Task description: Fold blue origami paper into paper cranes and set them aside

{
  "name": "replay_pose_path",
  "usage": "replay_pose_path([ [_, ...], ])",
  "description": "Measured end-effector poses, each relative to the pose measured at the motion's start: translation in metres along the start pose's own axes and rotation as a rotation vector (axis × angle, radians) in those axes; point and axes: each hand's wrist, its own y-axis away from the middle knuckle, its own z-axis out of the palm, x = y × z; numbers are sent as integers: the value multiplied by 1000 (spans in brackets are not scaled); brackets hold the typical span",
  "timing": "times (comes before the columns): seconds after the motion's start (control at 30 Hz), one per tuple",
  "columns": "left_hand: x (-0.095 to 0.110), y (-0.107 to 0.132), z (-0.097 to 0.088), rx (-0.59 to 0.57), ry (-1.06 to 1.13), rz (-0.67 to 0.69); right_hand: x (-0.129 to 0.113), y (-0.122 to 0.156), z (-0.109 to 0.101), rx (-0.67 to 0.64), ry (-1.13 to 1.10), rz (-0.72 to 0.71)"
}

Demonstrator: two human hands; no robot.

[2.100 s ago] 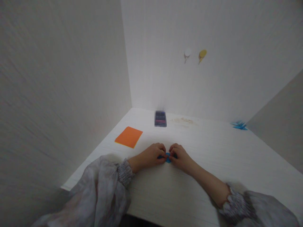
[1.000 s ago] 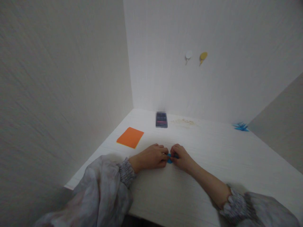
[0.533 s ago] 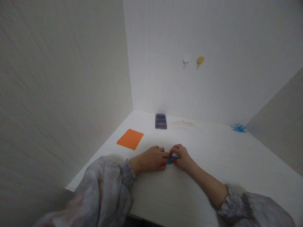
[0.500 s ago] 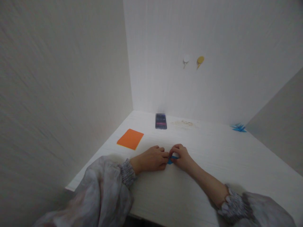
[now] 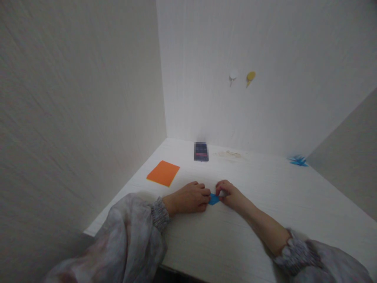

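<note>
A small piece of folded blue paper (image 5: 214, 199) lies low over the white table between my two hands. My left hand (image 5: 194, 197) is on its left end with fingers curled and bunched together, hiding that part of the paper. At the right end, my right hand (image 5: 231, 195) has its thumb and forefinger bent round the paper's edge, with a gap showing between them farther back. The exact fold in the paper is too small to make out.
A stack of orange square paper (image 5: 163, 173) lies left of my hands. Behind them a phone (image 5: 201, 152) leans near the back wall. Several folded blue paper pieces (image 5: 298, 161) sit in the far right corner. White (image 5: 233, 74) and yellow (image 5: 251, 76) hooks are on the wall.
My right hand has shifted slightly right along the blue paper, so more of the paper shows between the hands. The left hand stays on it.
</note>
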Motion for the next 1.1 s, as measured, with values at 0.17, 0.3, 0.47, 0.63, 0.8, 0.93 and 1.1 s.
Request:
replay_pose_path([
  [0.17, 0, 0, 0, 8, 7, 2, -2, 0, 4, 26, 70, 0],
  [0.3, 1, 0, -2, 8, 27, 3, -5, 1, 14, 69, 294, 54],
  [0.47, -1, 1, -1, 20, 78, -26, -4, 2, 17, 54, 360, 69],
  [0.63, -3, 3, 4, 61, 206, -66, -2, 0, 15, 17, 352, 62],
  [0.8, -8, -2, 17, 143, 528, -233, -7, -1, 15, 5, 361, 98],
  [0.93, -12, -10, 26, 125, 783, -464, -10, -2, 17, -6, 368, 126],
  [1.1, -12, -16, 29, 73, 840, -656, -12, -3, 17, -10, 368, 141],
])
